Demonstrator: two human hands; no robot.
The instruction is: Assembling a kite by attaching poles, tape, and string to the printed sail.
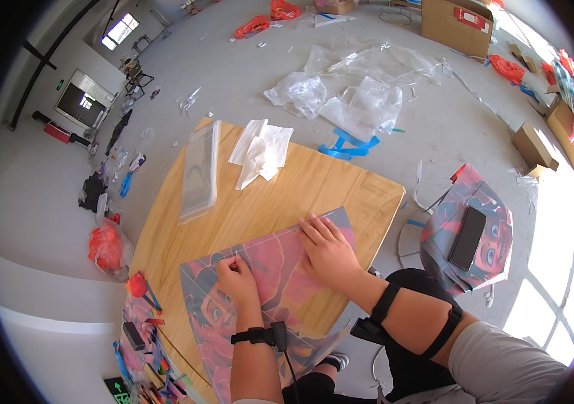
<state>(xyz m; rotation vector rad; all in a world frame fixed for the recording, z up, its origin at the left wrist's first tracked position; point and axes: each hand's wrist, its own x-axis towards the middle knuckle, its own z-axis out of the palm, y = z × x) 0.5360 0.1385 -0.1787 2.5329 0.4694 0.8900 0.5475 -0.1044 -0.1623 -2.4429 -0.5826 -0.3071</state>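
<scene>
A thin sheet [277,269] printed with a large cartoon face in pink, grey and yellow lies across the near part of the wooden table [361,192]. Pale straight lines like creases run along its far edge. My left hand [238,281] rests on the sheet near its far left part, fingers curled together; what they pinch, if anything, is too small to make out. Laid flat near the far right corner, my right hand [327,250] presses the sheet with fingers stretched out. The sheet's near end hangs by my legs.
Clear plastic sleeves [199,172] and crumpled white tissue [260,153] lie farther back on the table. A stool at right, covered with a similar printed sheet [469,212], carries a black phone [467,238]. Clear plastic wrap [361,101] and cardboard boxes [459,30] litter the floor.
</scene>
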